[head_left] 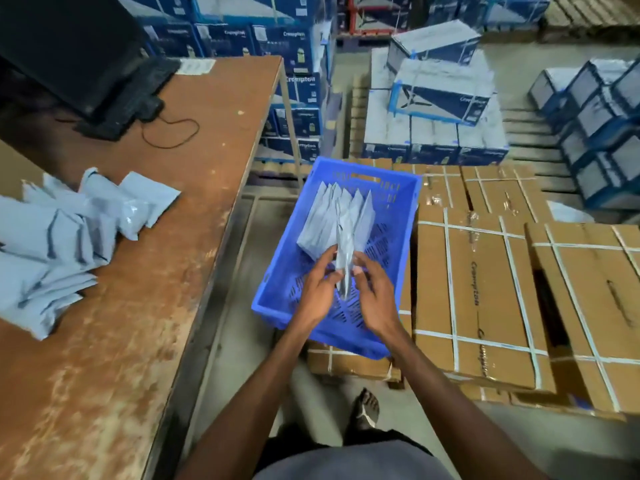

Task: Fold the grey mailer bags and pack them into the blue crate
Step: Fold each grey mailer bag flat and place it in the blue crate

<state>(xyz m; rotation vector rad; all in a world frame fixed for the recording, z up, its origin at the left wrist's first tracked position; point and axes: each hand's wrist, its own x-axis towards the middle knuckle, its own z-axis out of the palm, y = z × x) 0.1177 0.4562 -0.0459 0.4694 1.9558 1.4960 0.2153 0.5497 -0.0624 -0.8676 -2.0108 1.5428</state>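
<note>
grey mailer bag (pixel 343 268), folded narrow & held upright between both hands just over the near-middle of the blue crate (pixel 277 289); left hand (pixel 317 292) pinches its left edge w/ curled fingers, right hand (pixel 372 296) grips the right edge the same way. risk here, i'd guess: the fold is only kept by finger pressure, so if either hand lets go before the bag is wedged vs. the row it'll prob spring open or flop flat on the slotted floor. also poss. that pushing it in knocks the standing row over, since nothing braces it on the near side. crate sits on strapped cardboard cartons (pixel 474 289) w/ its near left corner overhanging, so a hard push down there might tip it, tho can't tell how stable it is. inside, toward the far end: a row of folded bags (pixel 329 216) standing on edge, leaning; near half holds nothing but the slots. far left on the wooden table (pixel 207 168): loose pile of unfolded bags (pixel 52 237) waiting.
</note>
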